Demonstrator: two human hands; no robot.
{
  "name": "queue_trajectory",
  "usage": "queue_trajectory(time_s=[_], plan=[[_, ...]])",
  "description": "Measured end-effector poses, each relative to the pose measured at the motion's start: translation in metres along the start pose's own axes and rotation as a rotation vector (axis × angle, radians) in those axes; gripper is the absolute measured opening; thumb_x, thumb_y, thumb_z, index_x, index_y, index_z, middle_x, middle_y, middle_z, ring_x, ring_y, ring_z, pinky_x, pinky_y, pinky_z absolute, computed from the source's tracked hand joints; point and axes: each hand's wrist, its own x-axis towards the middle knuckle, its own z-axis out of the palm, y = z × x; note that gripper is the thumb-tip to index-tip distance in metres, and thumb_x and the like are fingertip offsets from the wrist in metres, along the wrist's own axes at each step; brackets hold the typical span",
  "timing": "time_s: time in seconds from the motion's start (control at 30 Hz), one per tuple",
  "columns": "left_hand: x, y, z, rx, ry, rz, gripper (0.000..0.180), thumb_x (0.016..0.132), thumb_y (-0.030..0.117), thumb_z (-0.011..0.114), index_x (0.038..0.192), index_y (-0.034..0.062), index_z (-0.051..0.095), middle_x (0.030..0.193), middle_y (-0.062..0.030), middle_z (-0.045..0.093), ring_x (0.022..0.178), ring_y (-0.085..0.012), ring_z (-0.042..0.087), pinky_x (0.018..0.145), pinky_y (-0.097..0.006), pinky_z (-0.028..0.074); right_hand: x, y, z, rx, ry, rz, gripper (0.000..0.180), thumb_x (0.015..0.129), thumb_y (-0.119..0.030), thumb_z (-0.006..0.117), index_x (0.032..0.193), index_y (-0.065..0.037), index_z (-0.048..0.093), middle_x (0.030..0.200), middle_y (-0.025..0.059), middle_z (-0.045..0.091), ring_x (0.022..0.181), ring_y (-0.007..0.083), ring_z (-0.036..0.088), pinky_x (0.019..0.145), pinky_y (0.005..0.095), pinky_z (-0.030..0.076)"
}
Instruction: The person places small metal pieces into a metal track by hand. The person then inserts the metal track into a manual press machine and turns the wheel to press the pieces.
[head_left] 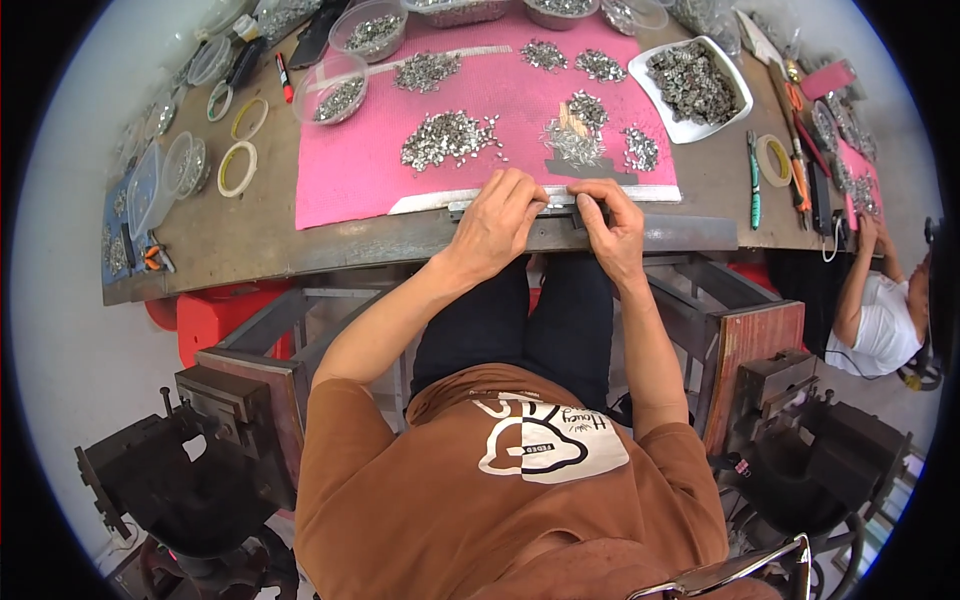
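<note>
At the table's front edge, my left hand (492,222) is closed, fingertips pressed together over a small metal fixture (561,199). Facing it from the other side, my right hand (613,228) pinches with thumb and forefinger. Whatever tiny part sits in the fingertips is too small to make out. Beyond them a pink mat (350,185) carries a heap of small silver metal pieces (450,138). Thin silver pins (574,148) lie just past my right hand, with another little pile of metal pieces (640,149) to their right.
A white dish (676,128) of dark metal parts stands right. Clear plastic bowls (322,112) line the back. Tape rolls (238,168) and a red marker (285,78) lie left; a teal pen (754,185) lies right. Vises (225,405) flank me. Another person (880,320) works far right.
</note>
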Motion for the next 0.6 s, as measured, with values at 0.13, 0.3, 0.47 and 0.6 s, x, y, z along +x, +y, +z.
queue_trajectory(time_s=[0.13, 0.3, 0.47, 0.6], plan=[[-0.003, 0.001, 0.001, 0.037, 0.03, 0.054, 0.013, 0.085, -0.001, 0.071, 0.096, -0.0005, 0.065, 0.096, -0.0131, 0.06, 0.089, -0.0319, 0.06, 0.08, -0.041, 0.049, -0.002, 0.0, -0.002, -0.017, -0.022, 0.007, 0.009, 0.094, 0.0, 0.064, 0.101, 0.001, 0.07, 0.1, 0.0094, 0.07, 0.09, 0.0178, 0.066, 0.082, 0.0292, 0.05], [-0.002, 0.008, -0.001, 0.123, 0.063, 0.012, 0.012, 0.083, 0.006, 0.076, 0.092, 0.0024, 0.068, 0.09, -0.009, 0.063, 0.087, -0.0297, 0.062, 0.08, -0.041, 0.049, -0.001, -0.008, 0.0, -0.064, -0.027, -0.005, 0.009, 0.094, 0.001, 0.064, 0.101, 0.002, 0.07, 0.099, 0.0096, 0.07, 0.092, 0.017, 0.065, 0.083, 0.0282, 0.05], [-0.003, 0.01, 0.0, 0.19, 0.059, -0.044, 0.018, 0.086, 0.011, 0.075, 0.102, 0.0042, 0.068, 0.093, -0.0083, 0.067, 0.09, -0.0288, 0.064, 0.092, -0.045, 0.047, -0.001, -0.005, 0.0, -0.076, -0.009, -0.02, 0.009, 0.094, 0.0, 0.065, 0.101, 0.002, 0.07, 0.098, 0.0097, 0.07, 0.091, 0.0179, 0.066, 0.082, 0.0287, 0.05], [-0.014, 0.006, -0.006, 0.146, 0.117, -0.056, 0.026, 0.088, 0.012, 0.073, 0.112, 0.0058, 0.067, 0.098, -0.0087, 0.07, 0.095, -0.0285, 0.064, 0.101, -0.05, 0.043, 0.001, -0.008, 0.002, -0.08, 0.035, -0.049, 0.008, 0.091, 0.001, 0.066, 0.097, 0.0, 0.07, 0.094, 0.0101, 0.07, 0.083, 0.0208, 0.068, 0.075, 0.0319, 0.052]])
